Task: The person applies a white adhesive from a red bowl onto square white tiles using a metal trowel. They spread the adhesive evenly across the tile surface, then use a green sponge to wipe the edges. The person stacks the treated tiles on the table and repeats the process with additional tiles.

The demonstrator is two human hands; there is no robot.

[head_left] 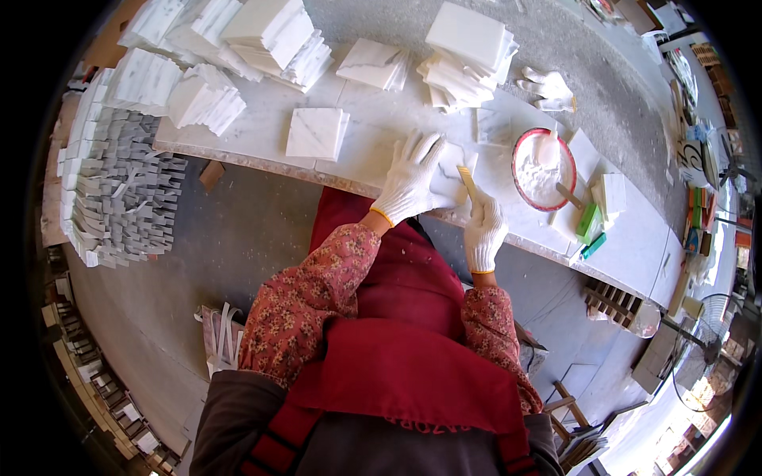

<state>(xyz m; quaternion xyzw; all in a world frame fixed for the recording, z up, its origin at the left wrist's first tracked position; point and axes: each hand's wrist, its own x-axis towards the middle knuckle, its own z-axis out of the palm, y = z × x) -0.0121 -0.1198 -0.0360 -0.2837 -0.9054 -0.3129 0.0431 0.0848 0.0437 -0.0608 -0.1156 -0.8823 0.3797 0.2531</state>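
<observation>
My left hand (409, 178), in a white knit glove, lies with fingers outstretched on a white marble tile (452, 163) near the table's front edge. My right hand (484, 226), gloved alike, is closed round a narrow, flat yellow scraper (467, 182). The scraper's tip is at the tile's right side; whether it touches cannot be made out. Right of the hands stands a red-rimmed bowl (517, 151) of white powder or paste. A white bottle (548, 147) and a spatula (568, 196) rest in it.
Stacked marble tiles (468, 55) stand along the table's (262, 147) far side, with a smaller pile (316, 133) left of my hands. A green box (589, 222) and a loose glove (548, 87) lie rightward. Many stone strips (131, 190) are piled at left.
</observation>
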